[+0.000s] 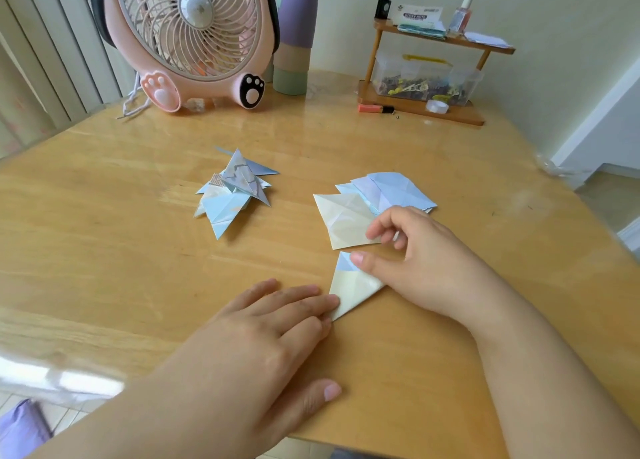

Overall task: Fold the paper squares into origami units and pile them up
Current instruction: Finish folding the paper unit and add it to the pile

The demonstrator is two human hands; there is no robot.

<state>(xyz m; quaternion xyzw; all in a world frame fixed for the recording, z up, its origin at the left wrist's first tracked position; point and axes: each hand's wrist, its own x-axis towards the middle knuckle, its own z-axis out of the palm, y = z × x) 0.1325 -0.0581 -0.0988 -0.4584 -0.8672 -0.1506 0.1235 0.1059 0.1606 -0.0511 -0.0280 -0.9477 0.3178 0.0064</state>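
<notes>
A person's left hand [277, 323] lies flat on the wooden worktop [104, 251], fingers straight and together, fingertips pressing the lower corner of a half-folded paper unit [353, 289]. The right hand [415, 264] works the same piece from the other side: its thumb presses the upper tip, where a blue flap shows, while the other fingers curl loosely above and appear to hold nothing. The cream-coloured piece sits between the 2 hands, near the front edge, its long axis running from the lower point by the left fingertips up to the tip under the right thumb. That line looks like the crease being set, and the right hand, nearer the free flap, seems better placed to make the next fold.

Just beyond the right hand lies the supply of unfolded paper squares [384, 199], a cream sheet in front and pale blue and lilac ones fanned behind; the curled fingers hover over its near corner. Well to the left, the pile of finished origami units [232, 192] stands in a loose heap of blue points.

At the back stand a pink desk fan [194, 39], a pastel bottle [294, 36] and a small wooden shelf [422, 105] with a clear box of clips.
</notes>
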